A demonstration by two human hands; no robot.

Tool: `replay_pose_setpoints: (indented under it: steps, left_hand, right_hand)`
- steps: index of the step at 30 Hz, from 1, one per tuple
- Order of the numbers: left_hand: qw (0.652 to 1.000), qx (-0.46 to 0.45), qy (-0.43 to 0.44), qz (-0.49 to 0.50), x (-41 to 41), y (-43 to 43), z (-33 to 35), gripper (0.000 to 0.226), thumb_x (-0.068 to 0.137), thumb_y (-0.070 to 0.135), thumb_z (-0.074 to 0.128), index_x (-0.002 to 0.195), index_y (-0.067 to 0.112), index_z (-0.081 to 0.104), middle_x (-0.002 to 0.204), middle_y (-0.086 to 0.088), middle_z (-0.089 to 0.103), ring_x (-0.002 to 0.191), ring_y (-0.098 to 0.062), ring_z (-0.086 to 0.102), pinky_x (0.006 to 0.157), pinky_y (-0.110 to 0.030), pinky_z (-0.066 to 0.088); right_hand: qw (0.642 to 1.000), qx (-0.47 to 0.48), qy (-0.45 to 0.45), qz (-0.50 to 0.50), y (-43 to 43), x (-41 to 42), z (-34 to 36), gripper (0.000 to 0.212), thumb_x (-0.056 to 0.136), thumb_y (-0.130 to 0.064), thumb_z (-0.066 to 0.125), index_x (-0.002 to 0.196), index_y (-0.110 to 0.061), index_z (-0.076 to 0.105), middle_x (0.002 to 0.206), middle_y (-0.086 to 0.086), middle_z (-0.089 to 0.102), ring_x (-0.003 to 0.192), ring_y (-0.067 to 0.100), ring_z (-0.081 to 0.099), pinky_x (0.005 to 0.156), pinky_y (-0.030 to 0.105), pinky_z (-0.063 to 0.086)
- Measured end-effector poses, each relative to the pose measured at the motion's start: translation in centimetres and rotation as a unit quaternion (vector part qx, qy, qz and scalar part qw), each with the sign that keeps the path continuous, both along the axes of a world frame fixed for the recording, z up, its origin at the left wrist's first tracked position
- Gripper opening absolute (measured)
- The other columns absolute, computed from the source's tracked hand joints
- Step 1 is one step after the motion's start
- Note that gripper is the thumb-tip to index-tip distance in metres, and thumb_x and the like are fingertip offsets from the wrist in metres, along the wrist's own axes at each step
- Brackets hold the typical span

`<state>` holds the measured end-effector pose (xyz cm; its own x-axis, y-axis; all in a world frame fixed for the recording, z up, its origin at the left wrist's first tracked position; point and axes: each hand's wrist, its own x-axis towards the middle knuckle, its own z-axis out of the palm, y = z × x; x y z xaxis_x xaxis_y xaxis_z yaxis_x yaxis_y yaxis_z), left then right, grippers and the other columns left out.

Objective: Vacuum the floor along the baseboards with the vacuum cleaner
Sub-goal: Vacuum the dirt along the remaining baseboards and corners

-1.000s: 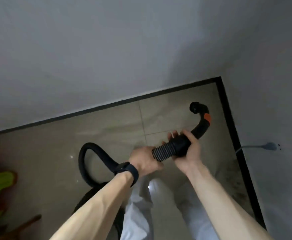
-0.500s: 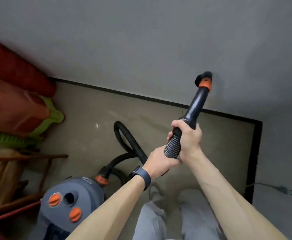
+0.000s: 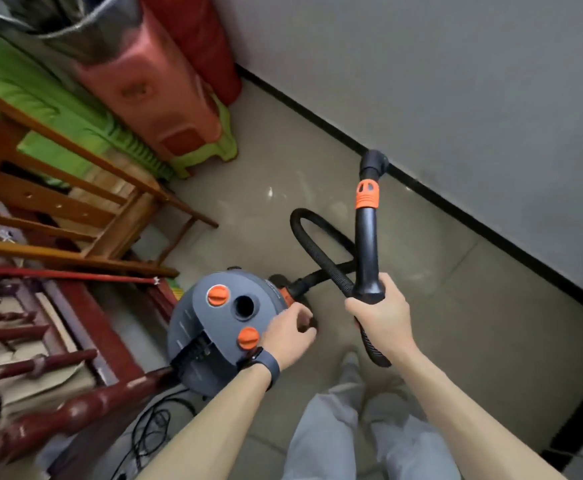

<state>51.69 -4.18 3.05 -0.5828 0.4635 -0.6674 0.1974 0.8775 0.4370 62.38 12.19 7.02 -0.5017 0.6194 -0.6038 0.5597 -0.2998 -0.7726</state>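
Cable: a black cable lies in loose loops on the floor, just behind the vacuum cleaner.
Left hand: the left hand, with a watch on the wrist, is at the front edge of the vacuum cleaner. Its fingers are curled, but I cannot tell if they pinch something.
Vacuum cleaner: the grey vacuum cleaner stands on the floor, between the person's legs and the wooden furniture.
Inside the vacuum cleaner: the body is closed, so any dirt inside is hidden. The round hole on top is dark and nothing is plugged in it.
Right hand: the right hand is wrapped around the thick lower end of the pipe.
Hose: the hose goes from the front of the machine in one loop over the floor and up to that hand.
Pipe end: the open end is lifted in the air, near the baseboard but not on the floor.
Progress: I judge the cleaning is only at its start. The strip of floor along the baseboard seems left to do.
Stools: red and green plastic stools are stacked by the wall.
Bucket: a metal bucket is at the far left. Its content is too blurred to name.
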Motion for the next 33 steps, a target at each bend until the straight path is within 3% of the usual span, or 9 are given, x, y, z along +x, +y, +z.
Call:
replay_pose_setpoints:
  steps: [5,8,15,20,24,27,29,31,33]
  left_hand:
    - [0.979,-0.033,0.113,0.167,-2.2,-8.4,-1.4,0.026,0.09,0.03,0.06,0.116,0.028,0.053,0.116,0.004,0.055,0.109,-0.02,0.055,0.089,-0.037,0.046]
    - [0.961,-0.052,0.156,0.221,-2.5,-12.1,-2.1,0.038,0.091,0.035,0.063,0.125,0.023,0.052,0.13,-0.001,0.048,0.121,-0.023,0.049,0.094,-0.037,0.041]
    - [0.952,-0.112,0.145,0.244,-3.6,-16.6,-5.6,0.074,0.086,0.058,0.063,0.143,0.017,0.038,0.149,-0.007,0.032,0.136,-0.033,0.035,0.109,-0.044,0.032]
    - [0.943,-0.125,0.229,0.208,-3.8,-17.5,-7.5,0.082,0.074,0.073,0.065,0.131,0.018,0.041,0.136,-0.007,0.039,0.129,-0.033,0.04,0.108,-0.045,0.032]
    - [0.959,-0.142,0.189,0.155,-6.1,-18.3,-8.5,0.094,0.061,0.082,0.067,0.125,0.019,0.044,0.134,-0.008,0.048,0.128,-0.034,0.042,0.107,-0.046,0.036]
    - [0.977,-0.155,0.087,0.116,-9.6,-19.0,-8.9,0.088,0.054,0.09,0.065,0.108,0.02,0.058,0.116,-0.001,0.065,0.112,-0.03,0.058,0.092,-0.044,0.049]
    - [0.988,-0.122,0.018,0.089,-11.5,-19.5,-9.2,0.083,0.054,0.09,0.064,0.087,0.015,0.069,0.086,0.001,0.074,0.087,-0.026,0.067,0.081,-0.042,0.054]
    - [0.993,-0.08,-0.04,0.073,-12.5,-19.8,-9.5,0.079,0.062,0.083,0.067,0.073,0.005,0.068,0.063,-0.004,0.071,0.062,-0.023,0.065,0.07,-0.039,0.052]
    - [0.995,-0.061,-0.067,0.049,-12.9,-20.2,-9.8,0.075,0.065,0.08,0.068,0.064,0.005,0.063,0.058,-0.008,0.068,0.052,-0.02,0.06,0.064,-0.035,0.047]
  right_hand:
    - [0.996,-0.05,-0.025,0.07,-5.0,-0.1,-2.8,0.023,0.075,-0.011,0.072,0.089,-0.019,0.056,0.068,0.0,0.062,0.052,0.012,0.053,0.05,0.019,0.046]
    - [0.995,-0.048,-0.041,0.074,-6.9,0.5,-4.8,0.023,0.075,-0.015,0.072,0.086,-0.023,0.054,0.071,0.002,0.066,0.06,0.016,0.056,0.058,0.027,0.048]
    - [0.991,-0.011,-0.06,0.118,-8.2,2.0,-8.7,0.023,0.073,-0.02,0.074,0.085,-0.027,0.055,0.074,-0.003,0.067,0.065,0.014,0.058,0.066,0.031,0.049]
    - [0.99,-0.001,-0.067,0.127,-10.6,2.7,-10.4,0.028,0.07,-0.025,0.074,0.085,-0.034,0.052,0.073,-0.008,0.068,0.069,0.022,0.067,0.067,0.036,0.055]
    - [0.991,0.018,-0.07,0.112,-12.3,3.4,-10.9,0.03,0.069,-0.026,0.077,0.084,-0.035,0.052,0.073,-0.006,0.067,0.072,0.03,0.068,0.067,0.042,0.058]
    - [0.992,0.037,-0.077,0.089,-13.3,4.1,-11.2,0.031,0.07,-0.023,0.079,0.084,-0.033,0.053,0.073,-0.005,0.067,0.072,0.031,0.069,0.066,0.04,0.056]
    - [0.993,0.045,-0.092,0.056,-14.1,4.8,-11.2,0.031,0.071,-0.021,0.081,0.085,-0.029,0.054,0.074,-0.002,0.067,0.07,0.032,0.068,0.067,0.041,0.057]
    - [0.994,0.051,-0.099,0.016,-15.1,5.3,-11.0,0.03,0.072,-0.019,0.081,0.084,-0.027,0.054,0.072,-0.001,0.065,0.066,0.032,0.066,0.066,0.041,0.056]
    - [0.992,0.051,-0.108,-0.033,-16.5,6.1,-10.4,0.03,0.074,-0.014,0.081,0.082,-0.026,0.054,0.069,0.0,0.063,0.056,0.023,0.063,0.059,0.031,0.054]
